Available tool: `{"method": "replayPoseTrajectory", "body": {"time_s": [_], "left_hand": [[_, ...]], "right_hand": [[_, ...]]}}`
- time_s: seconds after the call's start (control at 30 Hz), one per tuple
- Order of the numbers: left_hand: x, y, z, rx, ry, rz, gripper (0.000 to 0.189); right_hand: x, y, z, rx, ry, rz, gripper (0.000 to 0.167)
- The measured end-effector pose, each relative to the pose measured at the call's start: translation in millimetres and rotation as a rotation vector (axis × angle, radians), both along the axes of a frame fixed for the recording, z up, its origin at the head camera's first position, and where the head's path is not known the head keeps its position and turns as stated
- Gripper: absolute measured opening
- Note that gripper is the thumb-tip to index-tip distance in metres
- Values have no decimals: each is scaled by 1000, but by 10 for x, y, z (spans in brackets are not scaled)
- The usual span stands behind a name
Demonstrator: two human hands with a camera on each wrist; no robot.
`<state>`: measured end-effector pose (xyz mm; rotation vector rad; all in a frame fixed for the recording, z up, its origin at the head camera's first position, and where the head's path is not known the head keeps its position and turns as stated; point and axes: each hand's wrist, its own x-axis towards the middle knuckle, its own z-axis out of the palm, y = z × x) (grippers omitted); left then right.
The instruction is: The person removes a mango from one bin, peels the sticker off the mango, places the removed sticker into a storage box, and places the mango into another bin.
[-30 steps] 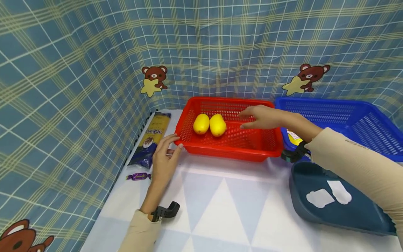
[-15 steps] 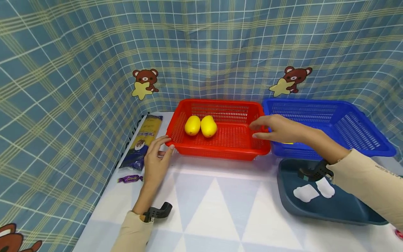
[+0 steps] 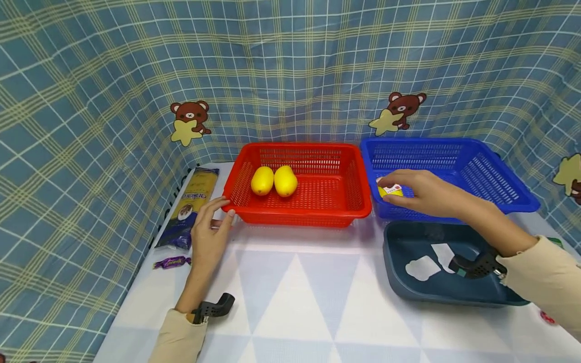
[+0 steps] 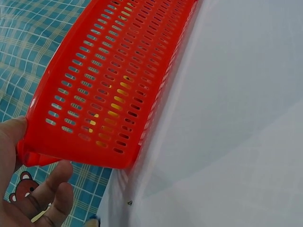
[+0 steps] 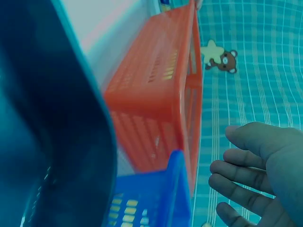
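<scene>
My left hand (image 3: 210, 237) holds the front left corner of the red basket (image 3: 295, 218). In the left wrist view its thumb (image 4: 15, 128) lies against the rim, and the other fingers curl below the corner. Two yellow, lemon-like fruits (image 3: 274, 181) lie side by side in that basket. My right hand (image 3: 422, 190) hovers over the front left part of the blue basket (image 3: 495, 206), with nothing in its grasp. Just under its fingers, inside the blue basket, shows a small yellow packet (image 3: 392, 191) with a white label, partly hidden by the hand.
A dark teal tub (image 3: 395, 275) with two white socks (image 3: 423, 268) stands in front of the blue basket, below my right forearm. Left of the red basket lie a long pasta packet (image 3: 188, 201) and a purple wrapped candy (image 3: 172, 262). A plaid curtain (image 3: 290, 70) closes off the back.
My right hand has moved rightward, from over the red basket to over the blue one. The left hand stays at the red basket's corner. The whole head view has shifted slightly.
</scene>
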<state>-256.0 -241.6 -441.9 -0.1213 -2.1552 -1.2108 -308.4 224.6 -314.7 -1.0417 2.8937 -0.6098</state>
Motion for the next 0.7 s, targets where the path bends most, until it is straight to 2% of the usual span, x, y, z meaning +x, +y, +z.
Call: {"method": "replayPoseTrajectory", "body": {"time_s": [0.23, 0.7], "left_hand": [[-4, 14, -10, 3, -4, 11, 33], [5, 33, -17, 10, -28, 21, 33]], "right_hand": [[93, 331, -56, 32, 80, -60, 36], [234, 871, -160, 21, 192, -135, 33]]}}
